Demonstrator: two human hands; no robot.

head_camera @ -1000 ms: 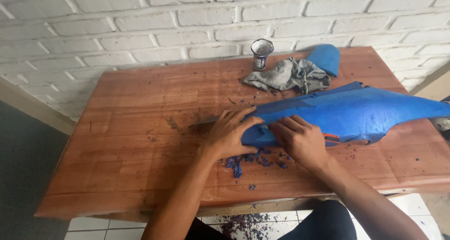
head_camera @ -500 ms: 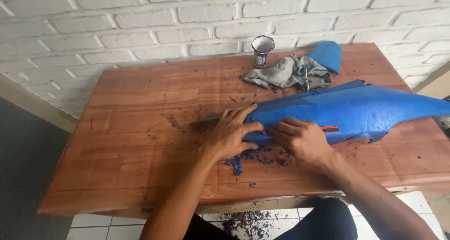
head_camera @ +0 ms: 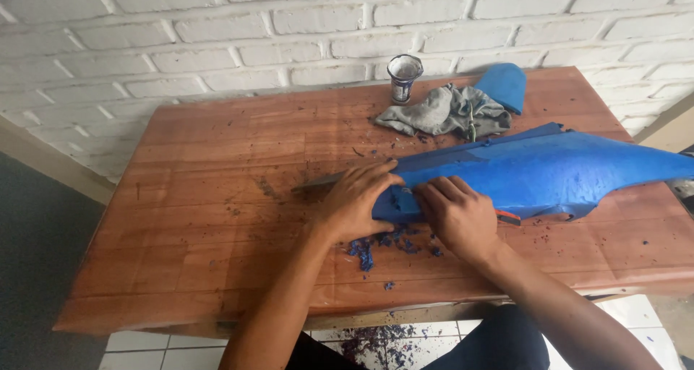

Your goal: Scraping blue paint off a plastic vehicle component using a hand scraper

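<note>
One long blue panel (head_camera: 549, 171) lies on the wooden table (head_camera: 202, 196), long axis left-right, narrow tip pointing left. Left hand (head_camera: 354, 200) presses that tip, fingers spread; right hand (head_camera: 455, 214) curls gripping its edge. One grey rag (head_camera: 441, 113), one small cup (head_camera: 404, 77).

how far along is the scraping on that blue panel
Partly done: blue paint flakes lie on the wooden table and the floor below. In hand: the left hand and right hand press on the narrow end of the long blue plastic panel. Left: most of the panel looks blue.
</note>
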